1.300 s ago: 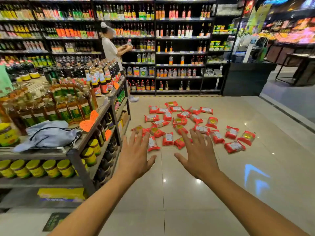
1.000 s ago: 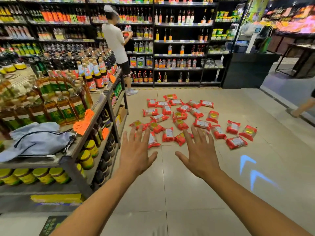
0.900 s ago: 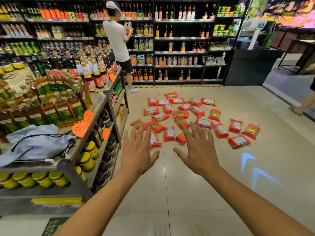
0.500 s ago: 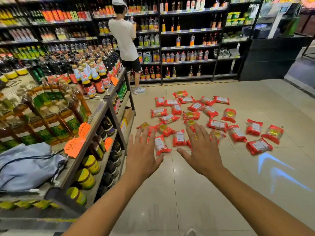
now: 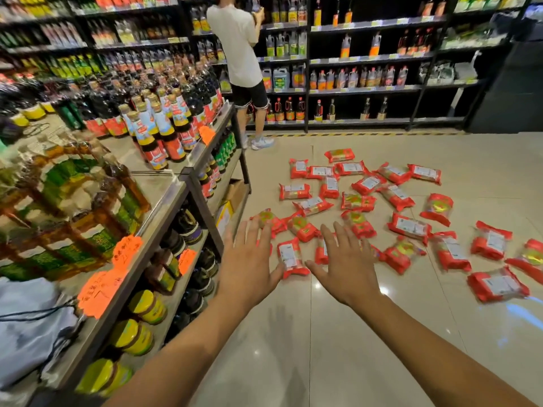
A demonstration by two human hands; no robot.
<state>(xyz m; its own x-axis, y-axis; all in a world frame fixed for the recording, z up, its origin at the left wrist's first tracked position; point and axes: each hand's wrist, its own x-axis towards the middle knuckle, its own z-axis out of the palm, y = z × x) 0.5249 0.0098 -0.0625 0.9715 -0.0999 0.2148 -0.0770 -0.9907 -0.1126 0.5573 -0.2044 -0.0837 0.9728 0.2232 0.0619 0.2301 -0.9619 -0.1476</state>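
Several red food packets [image 5: 364, 198] lie scattered flat on the shiny tiled floor [image 5: 293, 348] ahead of me. My left hand [image 5: 248, 264] and my right hand [image 5: 346, 262] are both stretched out in front, palms down, fingers straight and spread, holding nothing. They hover over the near edge of the scatter. One packet with a white label [image 5: 289, 257] shows between the two hands. Parts of the nearest packets are hidden behind my fingers.
A low shelf unit [image 5: 164, 218] with sauce bottles [image 5: 164, 127], jars and orange price tags stands close on my left; a grey bag [image 5: 26, 327] lies on it. A person in a white shirt [image 5: 238, 45] stands at the tall bottle shelves [image 5: 367, 57] beyond the packets.
The view has moved forward and tilted down, so the packets and the person at the shelves appear nearer. Both hands stay outstretched, spread and empty.
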